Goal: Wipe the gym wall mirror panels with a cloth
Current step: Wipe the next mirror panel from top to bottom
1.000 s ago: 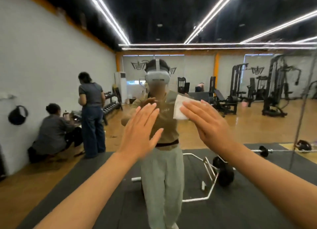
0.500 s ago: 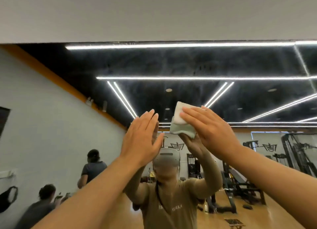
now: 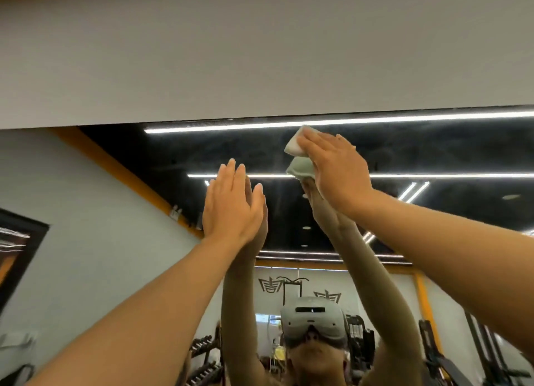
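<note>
**Cloth reaches the top edge of the mirror**

Now that the view has tilted up from the gym floor to the ceiling lights within a second, the right hand point(image 3: 336, 171) has climbed with it, carrying the cloth point(image 3: 297, 154) from chest height to just below the top edge of the mirror point(image 3: 130, 166). That suggests the wipe has reached the upper strip of this panel, and a sideways or downward pass likely follows.

In the head view, the right arm stretches up and far, its fingers point(image 3: 315, 143) straight and pressing the folded white cloth flat against the glass. The left hand point(image 3: 231, 206) is raised lower and to the left, fingers released and straight, holding nothing; I cannot tell whether it touches the glass. The grey wall point(image 3: 260, 53) runs above.
</note>
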`<state>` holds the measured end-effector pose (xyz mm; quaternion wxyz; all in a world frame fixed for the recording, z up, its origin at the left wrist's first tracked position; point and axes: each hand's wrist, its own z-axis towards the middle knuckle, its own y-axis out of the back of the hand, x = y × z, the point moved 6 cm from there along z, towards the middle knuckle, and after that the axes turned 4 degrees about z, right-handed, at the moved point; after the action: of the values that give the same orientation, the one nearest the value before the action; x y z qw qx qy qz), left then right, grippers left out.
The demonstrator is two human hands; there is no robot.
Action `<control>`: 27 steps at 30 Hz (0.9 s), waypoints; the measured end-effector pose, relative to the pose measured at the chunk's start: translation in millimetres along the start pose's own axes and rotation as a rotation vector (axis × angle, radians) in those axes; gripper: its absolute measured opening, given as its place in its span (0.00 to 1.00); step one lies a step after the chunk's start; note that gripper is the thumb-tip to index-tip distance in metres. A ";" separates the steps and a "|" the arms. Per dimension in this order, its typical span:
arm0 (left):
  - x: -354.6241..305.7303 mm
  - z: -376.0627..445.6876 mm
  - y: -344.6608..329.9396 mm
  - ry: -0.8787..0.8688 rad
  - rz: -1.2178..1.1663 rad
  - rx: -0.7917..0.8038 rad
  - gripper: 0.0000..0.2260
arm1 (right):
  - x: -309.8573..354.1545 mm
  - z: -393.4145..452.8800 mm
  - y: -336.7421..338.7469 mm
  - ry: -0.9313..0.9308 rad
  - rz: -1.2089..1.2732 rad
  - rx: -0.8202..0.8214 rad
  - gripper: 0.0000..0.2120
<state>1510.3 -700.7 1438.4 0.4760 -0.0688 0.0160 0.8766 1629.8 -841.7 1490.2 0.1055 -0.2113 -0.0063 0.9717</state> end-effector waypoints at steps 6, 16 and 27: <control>11.3 15.0 -12.6 -0.036 0.025 -0.042 0.33 | 1.4 66.3 -44.4 -0.064 0.013 0.080 0.26; 16.2 17.4 -15.5 -0.071 0.023 -0.104 0.32 | 14.2 109.2 -83.9 0.081 -0.039 0.367 0.25; 21.8 14.6 -14.7 -0.111 0.017 -0.124 0.32 | -149.5 40.7 2.4 -0.217 -0.051 0.307 0.25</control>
<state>1509.4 -673.2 1450.4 0.4635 -0.0493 -0.0640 0.8824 1745.3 -873.7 1588.3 0.1599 -0.0867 0.1253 0.9753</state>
